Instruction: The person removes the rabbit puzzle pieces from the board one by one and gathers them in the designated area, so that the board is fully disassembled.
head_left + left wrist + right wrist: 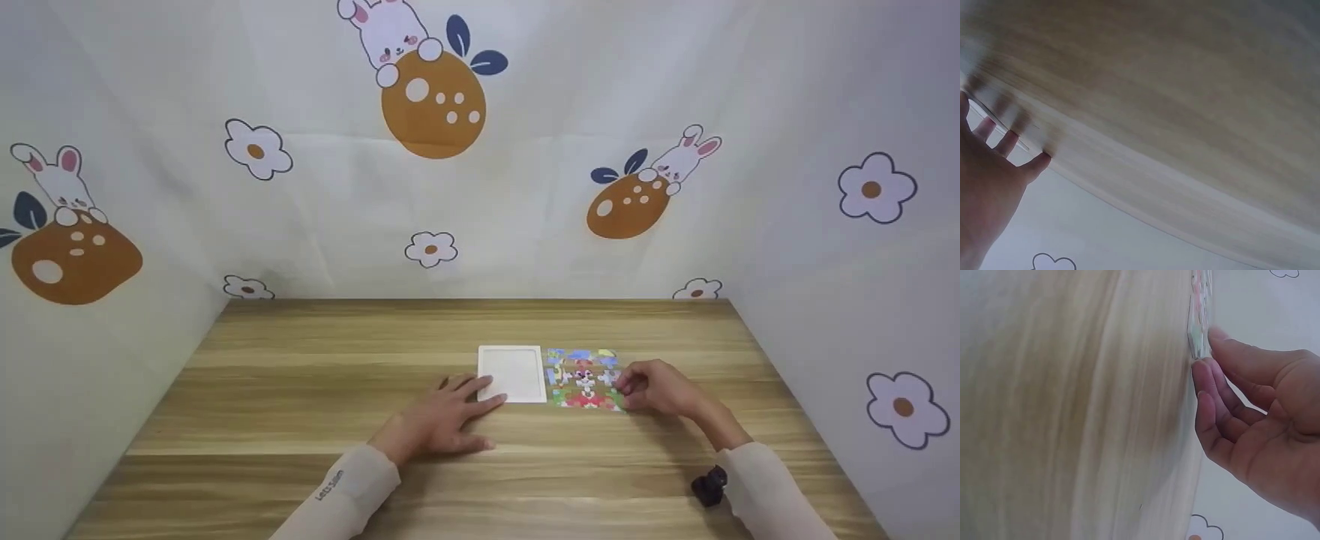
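On the table, a white shallow puzzle frame point(511, 375) lies just left of a square of colourful jigsaw pieces point(583, 376). Gaps show between the pieces, and an animal face sits in the middle of the picture. My left hand point(450, 420) lies palm down with its fingers spread. Two of its fingertips rest on the frame's left side and lower edge; the left wrist view shows the same hand point(994, 174) at the frame's edge. With bent fingers, my right hand point(660, 390) pinches a piece at the jigsaw's right side. The right wrist view shows the thumb and fingertips point(1202, 374) at the jigsaw's corner.
Below the right forearm, a small black object point(709, 486) is beside the sleeve. The wood-grain table point(315, 375) is bordered at the back and sides by pale curtains point(330, 210) printed with rabbits, orange fruit and flowers.
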A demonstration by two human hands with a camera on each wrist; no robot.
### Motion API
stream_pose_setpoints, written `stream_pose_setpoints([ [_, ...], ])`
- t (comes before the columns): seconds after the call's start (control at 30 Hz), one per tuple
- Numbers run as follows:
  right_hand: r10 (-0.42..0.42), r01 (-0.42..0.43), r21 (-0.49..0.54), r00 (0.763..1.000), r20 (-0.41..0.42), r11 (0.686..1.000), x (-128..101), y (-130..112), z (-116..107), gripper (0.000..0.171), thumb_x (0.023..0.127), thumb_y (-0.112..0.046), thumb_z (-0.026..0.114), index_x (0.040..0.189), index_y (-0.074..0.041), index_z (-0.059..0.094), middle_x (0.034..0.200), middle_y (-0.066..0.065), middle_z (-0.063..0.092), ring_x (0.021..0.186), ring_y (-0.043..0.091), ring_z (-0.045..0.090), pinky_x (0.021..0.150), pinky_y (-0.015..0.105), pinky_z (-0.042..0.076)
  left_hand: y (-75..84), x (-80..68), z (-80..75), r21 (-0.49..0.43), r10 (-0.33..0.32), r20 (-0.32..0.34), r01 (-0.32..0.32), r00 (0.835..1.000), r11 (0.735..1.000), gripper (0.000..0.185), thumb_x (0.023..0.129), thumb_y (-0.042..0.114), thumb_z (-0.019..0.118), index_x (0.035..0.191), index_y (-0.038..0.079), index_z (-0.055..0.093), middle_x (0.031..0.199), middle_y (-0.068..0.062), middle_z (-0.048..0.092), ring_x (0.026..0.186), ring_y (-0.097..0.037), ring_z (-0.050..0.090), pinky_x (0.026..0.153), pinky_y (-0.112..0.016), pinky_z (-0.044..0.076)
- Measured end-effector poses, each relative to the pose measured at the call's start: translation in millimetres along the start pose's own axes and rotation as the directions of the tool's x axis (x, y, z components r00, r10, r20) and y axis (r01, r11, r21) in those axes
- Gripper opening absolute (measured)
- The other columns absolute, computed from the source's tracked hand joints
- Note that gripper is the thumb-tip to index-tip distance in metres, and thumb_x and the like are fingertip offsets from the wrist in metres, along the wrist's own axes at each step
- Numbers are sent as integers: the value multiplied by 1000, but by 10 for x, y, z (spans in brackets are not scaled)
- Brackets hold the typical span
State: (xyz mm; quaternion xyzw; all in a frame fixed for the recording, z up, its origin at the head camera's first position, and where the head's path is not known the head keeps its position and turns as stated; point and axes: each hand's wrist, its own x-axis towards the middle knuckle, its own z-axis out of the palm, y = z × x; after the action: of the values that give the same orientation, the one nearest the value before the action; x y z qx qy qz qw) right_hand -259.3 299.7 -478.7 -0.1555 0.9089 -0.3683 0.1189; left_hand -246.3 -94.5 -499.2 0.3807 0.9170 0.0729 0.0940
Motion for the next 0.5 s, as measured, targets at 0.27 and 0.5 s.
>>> stream_pose_setpoints([
  [0.27,55,-55,-34,998,-11,998,-13,-22,38,24,79,3,78,101,-1,70,98,10,70,90,18,63,77,25,53,-3,-8,5,1,5,-3,-5,1000,1000,72,94,69,46,157,38,30,166,-4,27,151,-36,30,121,-63,24],
  [0.5,63,-64,-29,998,-12,998,-20,-15,18,24,80,1,78,102,-1,70,99,11,70,91,19,63,80,29,55,-11,-15,-2,2,0,2,0,1000,1000,72,94,69,45,157,39,29,167,-4,26,152,-35,29,121,-62,24],
])
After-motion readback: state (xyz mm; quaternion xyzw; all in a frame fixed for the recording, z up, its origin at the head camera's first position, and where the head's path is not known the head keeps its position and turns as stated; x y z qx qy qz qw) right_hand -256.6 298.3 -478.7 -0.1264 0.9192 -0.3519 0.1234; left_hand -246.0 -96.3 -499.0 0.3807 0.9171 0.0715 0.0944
